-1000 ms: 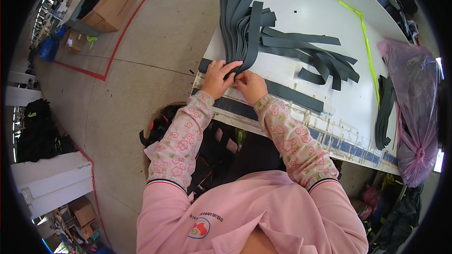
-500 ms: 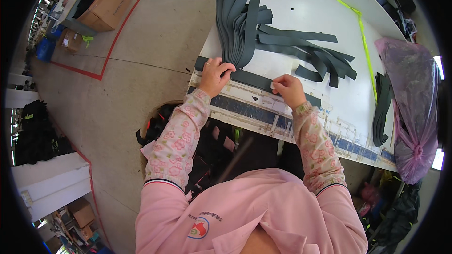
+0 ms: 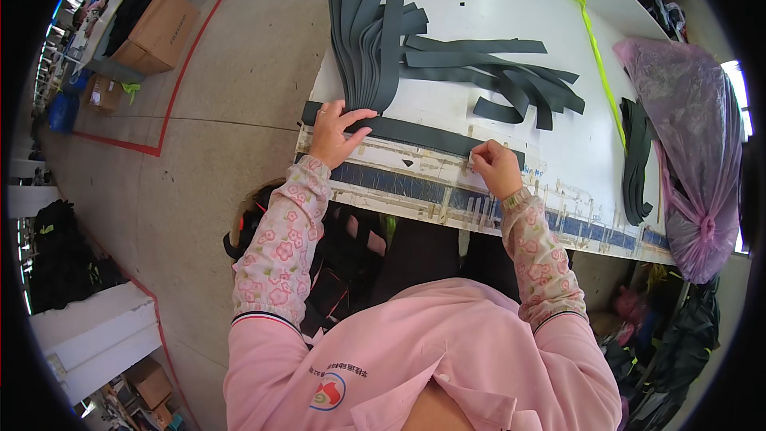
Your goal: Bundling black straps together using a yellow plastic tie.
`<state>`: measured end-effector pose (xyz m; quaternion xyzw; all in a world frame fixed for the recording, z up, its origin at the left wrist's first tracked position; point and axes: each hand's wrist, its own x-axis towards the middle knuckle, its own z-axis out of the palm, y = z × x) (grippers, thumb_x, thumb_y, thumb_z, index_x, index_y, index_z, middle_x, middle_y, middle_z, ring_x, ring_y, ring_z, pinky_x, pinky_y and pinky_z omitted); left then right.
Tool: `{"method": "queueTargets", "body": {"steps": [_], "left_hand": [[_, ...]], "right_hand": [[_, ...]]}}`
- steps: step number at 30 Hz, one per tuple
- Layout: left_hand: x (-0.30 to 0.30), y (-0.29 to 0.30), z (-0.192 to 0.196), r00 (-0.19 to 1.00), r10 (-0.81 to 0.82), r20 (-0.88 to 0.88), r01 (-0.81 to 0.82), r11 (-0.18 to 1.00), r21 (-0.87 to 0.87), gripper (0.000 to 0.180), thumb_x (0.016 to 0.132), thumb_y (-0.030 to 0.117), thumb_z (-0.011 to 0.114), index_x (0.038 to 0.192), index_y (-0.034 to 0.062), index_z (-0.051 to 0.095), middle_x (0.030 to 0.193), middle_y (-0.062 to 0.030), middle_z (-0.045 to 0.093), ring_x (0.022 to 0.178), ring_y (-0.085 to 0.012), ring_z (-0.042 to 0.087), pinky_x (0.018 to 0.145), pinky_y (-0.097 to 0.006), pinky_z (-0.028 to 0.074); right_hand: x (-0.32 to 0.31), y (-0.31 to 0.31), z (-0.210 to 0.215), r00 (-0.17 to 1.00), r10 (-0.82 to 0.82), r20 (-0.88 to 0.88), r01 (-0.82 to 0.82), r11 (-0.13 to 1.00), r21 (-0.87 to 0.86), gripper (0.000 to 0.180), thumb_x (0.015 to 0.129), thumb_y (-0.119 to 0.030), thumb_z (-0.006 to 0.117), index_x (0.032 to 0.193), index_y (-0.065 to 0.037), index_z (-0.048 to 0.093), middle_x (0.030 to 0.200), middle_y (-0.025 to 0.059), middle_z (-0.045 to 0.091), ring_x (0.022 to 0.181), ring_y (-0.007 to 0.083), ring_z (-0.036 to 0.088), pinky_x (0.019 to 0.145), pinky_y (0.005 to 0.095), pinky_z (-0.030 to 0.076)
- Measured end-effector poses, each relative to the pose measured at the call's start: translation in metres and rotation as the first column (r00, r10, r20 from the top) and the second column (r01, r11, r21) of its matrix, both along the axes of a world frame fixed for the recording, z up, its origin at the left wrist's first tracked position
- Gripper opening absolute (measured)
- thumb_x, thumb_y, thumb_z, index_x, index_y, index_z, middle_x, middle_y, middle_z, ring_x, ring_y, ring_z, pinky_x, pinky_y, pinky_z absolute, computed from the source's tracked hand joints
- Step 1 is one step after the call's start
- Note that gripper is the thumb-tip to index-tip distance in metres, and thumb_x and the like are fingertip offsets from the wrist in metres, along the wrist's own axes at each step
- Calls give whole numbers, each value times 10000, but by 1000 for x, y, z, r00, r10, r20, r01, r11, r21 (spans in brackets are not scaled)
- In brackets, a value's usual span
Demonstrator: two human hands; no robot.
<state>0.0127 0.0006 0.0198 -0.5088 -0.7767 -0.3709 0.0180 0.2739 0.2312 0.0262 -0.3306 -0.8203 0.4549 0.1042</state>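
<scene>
A long dark grey-green fabric strip (image 3: 427, 135) lies flat along the near edge of the white table (image 3: 479, 12). My left hand (image 3: 333, 137) rests at its left part, fingers apart and thumb spread, beside the gathered lower end of a fanned bunch of strips (image 3: 363, 52). Closer to the strip's right end is my right hand (image 3: 498, 171), thumb and fingertips pinched together over its near edge. Something small and pale may show at those fingertips, too little to name. Several loose strips (image 3: 511, 80) lie overlapped and curled beyond the flat one.
A yellow-green ribbon (image 3: 589, 28) runs down the table's right side, near another dark bundle of strips (image 3: 636, 164). A tied pink plastic bag (image 3: 686, 136) hangs at the right edge. Cardboard boxes (image 3: 157, 29) stand off to the left, past a red floor line (image 3: 177, 96).
My left fingers have loosened from a curl and spread apart. My right hand has slid rightward along the strip, toward its right end. The whole view has shifted a little.
</scene>
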Motion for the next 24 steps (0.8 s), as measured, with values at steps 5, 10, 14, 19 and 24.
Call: {"method": "queueTargets", "body": {"steps": [5,10,14,19,24], "left_hand": [[-2,-3,3,1000,-2,1,2,999,-52,426,674,217,803,1084,265,700,941,-80,481,940,-289,480,859,-391,405],[-2,-5,0,999,5,-41,-7,999,-52,455,666,214,806,1102,274,690,929,-76,471,933,-289,478,855,-394,406],[-2,-1,0,999,-10,-46,8,998,-55,414,707,202,779,1104,275,689,909,-72,465,912,-282,479,827,-385,408],[-4,2,-5,997,-13,-82,15,1000,27,324,788,117,686,1086,243,706,859,-68,467,848,-273,478,768,-373,400],[-2,-2,-2,993,34,-109,-29,998,50,368,801,110,667,1146,235,676,866,-74,475,834,-282,480,761,-385,401]], "right_hand": [[-3,-1,4,998,51,38,-54,994,93,108,804,-85,629,860,6,648,715,121,667,642,195,658,612,297,508],[-2,10,7,998,-28,-54,10,952,-305,98,841,-68,623,868,25,634,730,80,667,646,140,650,608,262,503],[-6,-2,21,992,0,-127,-42,942,-332,99,854,-58,619,889,34,625,735,59,657,639,107,629,595,243,490],[-32,-46,36,922,388,5,-363,868,-339,310,839,-93,615,1123,26,583,670,70,660,613,138,626,594,299,496],[-73,-39,50,985,171,-40,-161,969,186,607,844,-74,642,1395,-50,389,677,106,638,579,195,614,585,306,482]]}}
